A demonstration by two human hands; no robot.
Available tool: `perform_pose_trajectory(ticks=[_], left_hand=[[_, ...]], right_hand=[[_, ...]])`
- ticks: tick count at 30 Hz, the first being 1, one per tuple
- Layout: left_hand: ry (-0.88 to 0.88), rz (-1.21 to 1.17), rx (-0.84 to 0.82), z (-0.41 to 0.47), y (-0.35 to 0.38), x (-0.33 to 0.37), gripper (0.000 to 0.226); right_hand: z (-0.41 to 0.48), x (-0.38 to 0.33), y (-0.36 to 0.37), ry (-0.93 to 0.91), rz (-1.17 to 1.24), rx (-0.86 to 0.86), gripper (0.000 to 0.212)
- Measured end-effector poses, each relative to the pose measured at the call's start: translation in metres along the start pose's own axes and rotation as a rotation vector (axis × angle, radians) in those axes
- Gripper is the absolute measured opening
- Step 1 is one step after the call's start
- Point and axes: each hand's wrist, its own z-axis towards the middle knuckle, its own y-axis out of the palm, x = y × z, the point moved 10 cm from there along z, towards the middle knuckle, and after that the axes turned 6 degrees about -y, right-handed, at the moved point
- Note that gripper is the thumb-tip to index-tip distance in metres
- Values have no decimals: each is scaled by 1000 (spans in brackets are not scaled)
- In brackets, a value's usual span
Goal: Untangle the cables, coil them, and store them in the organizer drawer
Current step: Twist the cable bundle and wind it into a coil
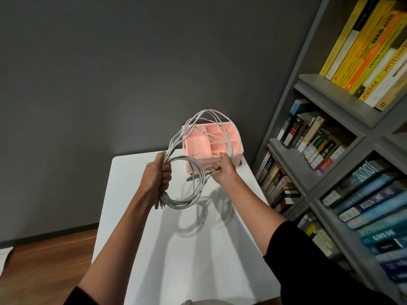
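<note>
Several white cables hang in loops above the white table. My left hand grips the bundled strands, with plug ends sticking out below the fist. My right hand pinches cable strands a little to the right, level with the left hand. From both hands the cables arch up and over the pink organizer, which stands at the table's far edge with its open compartments facing up. Its drawer front is partly hidden behind my right hand and the loops.
A grey bookshelf packed with books runs along the right side, close to the table. A grey wall stands behind the table. Wooden floor shows at the lower left.
</note>
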Motion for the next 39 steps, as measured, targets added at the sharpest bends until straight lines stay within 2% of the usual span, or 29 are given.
perform_pose_trajectory(ticks=[6,10,16,21,24,27,29,31,36,39], left_hand=[[25,105,-2,2,8,9,48],[7,225,-72,3,6,11,45],[23,322,-150,-3,15,17,45],[141,368,-122,-1,16,35,50],[200,399,-83,0,12,41,50],[208,409,-51,1,9,37,50],[215,395,-55,1,10,36,49],[229,372,-64,0,13,35,50],[251,246,-40,-6,15,29,48],[273,238,-25,-4,13,27,45]], right_hand=[[-17,9,50,124,114,-225,43],[-27,13,63,207,62,-351,69],[-30,10,73,183,18,-371,69],[-48,31,68,358,-208,-482,45],[-46,37,64,388,-335,-522,45],[-63,45,77,435,-412,-760,40],[-75,49,79,476,-368,-850,40],[-79,51,76,493,-348,-825,36],[-67,38,73,398,-426,-682,40],[-74,31,75,361,-436,-682,16]])
